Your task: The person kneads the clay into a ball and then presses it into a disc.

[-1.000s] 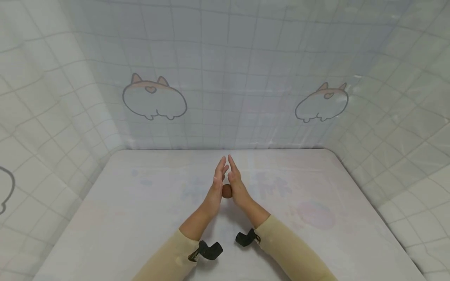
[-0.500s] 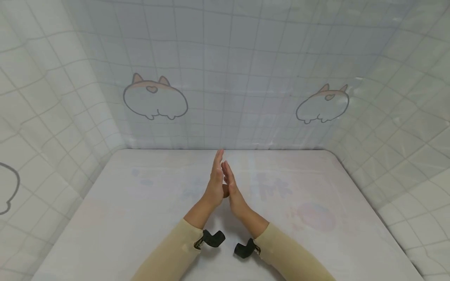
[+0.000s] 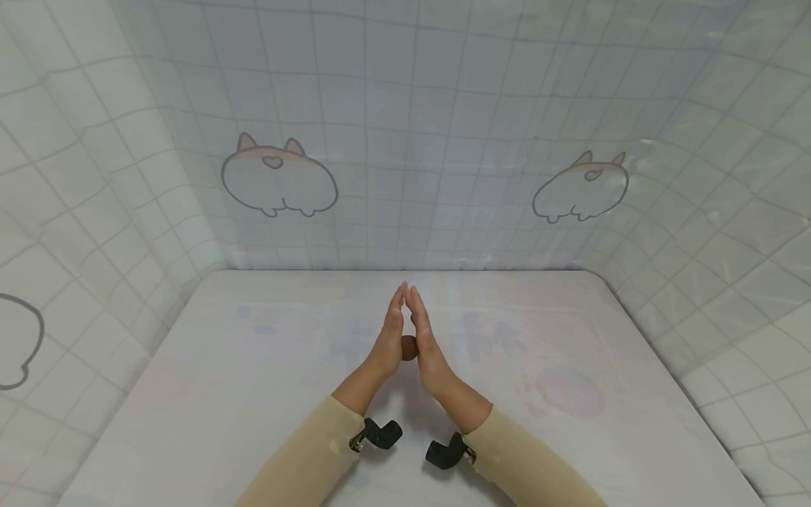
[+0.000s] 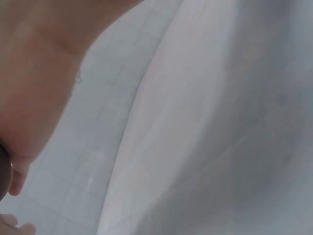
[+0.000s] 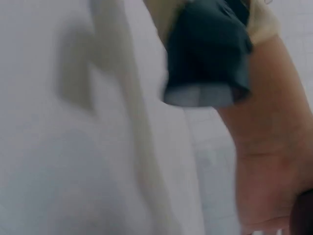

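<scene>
A small brown ball (image 3: 409,348) sits between the two palms, above the table, in the head view. My left hand (image 3: 387,345) lies along its left side with the fingers straight and pointing away from me. From the other side my right hand (image 3: 431,355) presses on it, also straight-fingered. The fingertips of both hands lean together, while the wrists stand apart. Only a dark edge of the ball (image 4: 4,171) shows in the left wrist view. At the lower right of the right wrist view the ball (image 5: 302,215) is cut off beside a palm.
A pale, faintly patterned table top (image 3: 228,394) lies beneath the hands. Grid-patterned curtains (image 3: 431,176) enclose its back and sides. Black camera mounts (image 3: 383,434) stick out from both sleeves near the wrists.
The hands have slid against each other around the ball. Half a second ago the left hand was farther forward; now it is drawn back and the fingertips are nearly level.
</scene>
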{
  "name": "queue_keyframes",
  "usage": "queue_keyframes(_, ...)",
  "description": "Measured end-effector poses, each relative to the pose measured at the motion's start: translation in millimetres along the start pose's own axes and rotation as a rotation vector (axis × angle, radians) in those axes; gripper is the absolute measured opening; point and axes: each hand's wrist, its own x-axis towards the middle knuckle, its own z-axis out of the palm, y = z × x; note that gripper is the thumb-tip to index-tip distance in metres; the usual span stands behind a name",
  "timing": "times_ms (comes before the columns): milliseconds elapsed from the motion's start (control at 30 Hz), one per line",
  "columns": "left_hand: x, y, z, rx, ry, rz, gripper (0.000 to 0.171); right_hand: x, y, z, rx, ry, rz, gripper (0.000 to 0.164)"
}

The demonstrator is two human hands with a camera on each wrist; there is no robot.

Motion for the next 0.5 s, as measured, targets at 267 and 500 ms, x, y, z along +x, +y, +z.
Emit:
queue_keyframes(267, -8.1, -1.2, 6.3, -0.114, -0.114, -0.094, 0.082, 9.5, -5.0, -9.0, -0.140, 0.032, 0.053, 0.092)
queue_keyframes(500, -15.2, -2.4, 11.5, -0.248, -0.216, -0.034, 0.093, 14.9, 9.3, -18.8, -0.238, 0.057, 0.114, 0.095)
